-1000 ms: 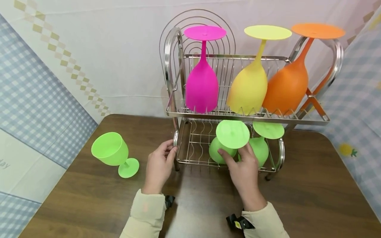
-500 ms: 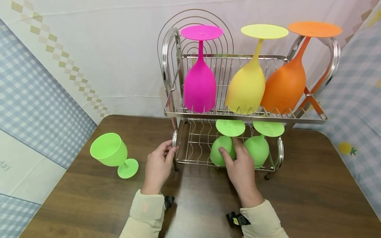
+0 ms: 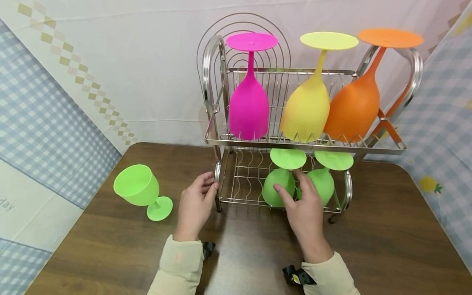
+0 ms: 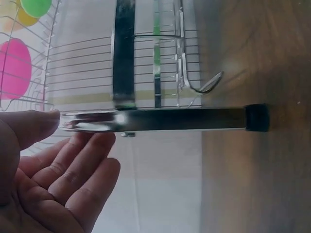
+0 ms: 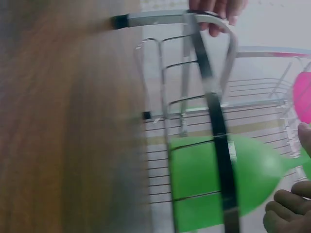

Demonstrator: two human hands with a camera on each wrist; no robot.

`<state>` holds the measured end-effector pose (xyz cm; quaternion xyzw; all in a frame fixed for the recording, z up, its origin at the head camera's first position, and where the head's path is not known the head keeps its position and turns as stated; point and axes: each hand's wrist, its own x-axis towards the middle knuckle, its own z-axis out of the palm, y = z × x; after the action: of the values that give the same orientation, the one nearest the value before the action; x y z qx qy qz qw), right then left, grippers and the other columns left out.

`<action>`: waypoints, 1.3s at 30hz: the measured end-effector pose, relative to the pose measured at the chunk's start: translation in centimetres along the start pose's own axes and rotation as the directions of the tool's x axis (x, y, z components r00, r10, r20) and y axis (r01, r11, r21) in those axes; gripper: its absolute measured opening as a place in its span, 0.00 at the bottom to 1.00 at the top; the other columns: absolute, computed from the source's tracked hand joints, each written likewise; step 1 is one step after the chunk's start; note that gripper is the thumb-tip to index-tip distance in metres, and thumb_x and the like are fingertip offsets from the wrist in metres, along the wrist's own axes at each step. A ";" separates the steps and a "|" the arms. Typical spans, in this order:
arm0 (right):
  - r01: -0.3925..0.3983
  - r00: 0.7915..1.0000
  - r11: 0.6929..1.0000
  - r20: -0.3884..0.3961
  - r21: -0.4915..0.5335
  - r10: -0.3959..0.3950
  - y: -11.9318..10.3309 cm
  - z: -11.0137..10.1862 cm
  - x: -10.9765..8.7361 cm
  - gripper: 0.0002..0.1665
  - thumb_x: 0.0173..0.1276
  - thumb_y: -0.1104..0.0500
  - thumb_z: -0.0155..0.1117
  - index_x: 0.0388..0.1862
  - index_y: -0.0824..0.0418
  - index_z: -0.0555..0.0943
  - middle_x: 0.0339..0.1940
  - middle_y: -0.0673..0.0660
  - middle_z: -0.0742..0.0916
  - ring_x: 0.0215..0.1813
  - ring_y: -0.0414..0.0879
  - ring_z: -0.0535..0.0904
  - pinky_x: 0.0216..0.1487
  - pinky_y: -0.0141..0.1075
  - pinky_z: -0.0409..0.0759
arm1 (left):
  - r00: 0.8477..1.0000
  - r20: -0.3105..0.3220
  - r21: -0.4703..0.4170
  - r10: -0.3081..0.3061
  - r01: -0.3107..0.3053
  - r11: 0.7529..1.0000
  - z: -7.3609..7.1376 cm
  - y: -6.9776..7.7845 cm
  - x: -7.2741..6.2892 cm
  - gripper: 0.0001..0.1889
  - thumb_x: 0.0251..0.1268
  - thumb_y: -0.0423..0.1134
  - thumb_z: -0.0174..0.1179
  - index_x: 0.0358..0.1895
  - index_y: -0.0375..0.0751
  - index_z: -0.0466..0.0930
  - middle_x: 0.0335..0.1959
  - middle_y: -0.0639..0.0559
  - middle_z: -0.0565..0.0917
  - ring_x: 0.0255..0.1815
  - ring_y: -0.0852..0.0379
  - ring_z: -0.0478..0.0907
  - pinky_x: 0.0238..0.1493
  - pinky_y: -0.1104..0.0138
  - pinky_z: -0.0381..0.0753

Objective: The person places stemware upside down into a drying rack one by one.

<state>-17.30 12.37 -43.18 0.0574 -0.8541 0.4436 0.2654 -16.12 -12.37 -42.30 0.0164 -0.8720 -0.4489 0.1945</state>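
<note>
My left hand (image 3: 195, 205) holds the left front post of a two-tier metal dish rack (image 4: 184, 119), thumb on one side and fingertips on the other. My right hand (image 3: 304, 211) is at the lower tier with thumb and fingers spread around an upside-down green goblet (image 3: 279, 186). In the right wrist view, its fingers (image 5: 286, 208) stand apart from that goblet's stem. Just to the right, a second green goblet (image 3: 322, 184) also rests upside down, partly hidden by the hand. A third green goblet (image 3: 136, 186) stands upright on the table, left of my left hand.
Along the upper tier stand a magenta goblet (image 3: 249, 108), a yellow goblet (image 3: 306, 110) and an orange goblet (image 3: 354, 106), all upside down; the last two lean. The wooden table (image 3: 250, 254) meets a white curtain (image 3: 158, 82) behind the rack.
The left lower goblet's foot has tipped back and its bowl has settled on the lower tier. My right hand's fingers have loosened from it. The left hand has stayed on the post.
</note>
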 end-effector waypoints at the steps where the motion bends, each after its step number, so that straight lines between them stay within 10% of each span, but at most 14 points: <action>1: -0.004 1.000 1.000 0.003 -0.001 0.004 -0.2 -0.3 0.0 0.39 0.61 0.54 0.78 0.67 0.67 0.74 0.64 0.66 0.80 0.66 0.61 0.75 0.64 0.57 0.75 | 1.000 -0.003 -0.006 0.004 -0.004 1.000 -0.1 0.1 0.0 0.17 0.71 0.37 0.63 0.59 0.35 0.80 0.49 0.45 0.88 0.49 0.50 0.87 0.50 0.58 0.86; 7: -0.055 0.998 0.998 0.010 0.018 0.055 -1.7 -2.4 -0.4 0.38 0.61 0.54 0.78 0.67 0.65 0.76 0.65 0.63 0.81 0.63 0.61 0.78 0.62 0.53 0.78 | 0.995 -0.073 0.021 0.071 -0.069 0.997 -1.2 1.2 -0.3 0.21 0.68 0.39 0.65 0.62 0.39 0.78 0.58 0.46 0.84 0.60 0.48 0.80 0.63 0.55 0.78; 14: -0.043 0.998 0.995 -0.050 0.095 0.048 -3.0 -4.5 -0.7 0.30 0.62 0.61 0.77 0.63 0.59 0.81 0.60 0.54 0.85 0.63 0.46 0.80 0.60 0.20 0.73 | 0.957 -0.216 -0.032 0.194 -0.206 0.978 -2.7 2.7 -0.9 0.31 0.63 0.34 0.68 0.69 0.37 0.71 0.69 0.48 0.75 0.71 0.51 0.70 0.72 0.56 0.67; 22: -0.047 0.995 0.968 -0.078 0.248 0.068 -4.6 -6.5 -0.9 0.27 0.60 0.67 0.75 0.59 0.55 0.85 0.57 0.50 0.87 0.59 0.36 0.82 0.60 0.26 0.77 | 0.841 -0.490 -0.127 0.228 -0.328 0.936 -5.4 3.2 -0.9 0.32 0.60 0.24 0.65 0.69 0.32 0.68 0.73 0.49 0.69 0.74 0.53 0.64 0.77 0.59 0.59; 29: -0.017 0.993 0.953 -0.110 0.303 0.052 -5.2 -7.1 -1.1 0.26 0.59 0.71 0.74 0.57 0.59 0.85 0.55 0.54 0.88 0.57 0.39 0.83 0.59 0.28 0.78 | 0.689 -0.699 -0.013 0.193 -0.281 0.960 -7.4 1.6 -0.1 0.35 0.51 0.28 0.70 0.65 0.30 0.69 0.74 0.43 0.64 0.77 0.52 0.56 0.77 0.60 0.54; 31: 0.000 0.992 0.952 -0.117 0.305 0.038 -5.3 -7.2 -1.0 0.26 0.59 0.72 0.74 0.57 0.60 0.85 0.55 0.55 0.88 0.58 0.40 0.83 0.59 0.28 0.78 | 0.698 -0.702 0.001 0.143 -0.200 0.980 -8.1 0.9 0.0 0.39 0.51 0.30 0.72 0.69 0.34 0.66 0.77 0.45 0.59 0.78 0.54 0.52 0.77 0.63 0.53; 36: 0.020 0.992 0.951 -0.123 0.309 0.019 -5.7 -7.4 -1.0 0.26 0.58 0.73 0.74 0.57 0.62 0.85 0.55 0.55 0.88 0.59 0.41 0.82 0.59 0.29 0.78 | 0.792 -0.610 -0.002 -0.015 0.017 1.000 -9.2 -0.4 0.1 0.49 0.54 0.38 0.76 0.77 0.43 0.55 0.80 0.53 0.50 0.80 0.61 0.44 0.77 0.65 0.52; 39: 0.029 0.992 0.948 -0.125 0.318 0.012 -5.9 -7.5 -1.0 0.26 0.58 0.74 0.73 0.57 0.63 0.84 0.55 0.56 0.88 0.59 0.42 0.82 0.59 0.30 0.79 | 0.810 -0.584 0.004 -0.054 0.070 0.998 -9.5 -0.9 0.1 0.52 0.53 0.41 0.77 0.79 0.46 0.52 0.81 0.54 0.48 0.80 0.60 0.42 0.78 0.63 0.50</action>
<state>-11.45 14.60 -35.89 0.0751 -0.7525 0.5773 0.3078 -13.00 -20.29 -38.01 0.1842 -0.7750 -0.4174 0.4374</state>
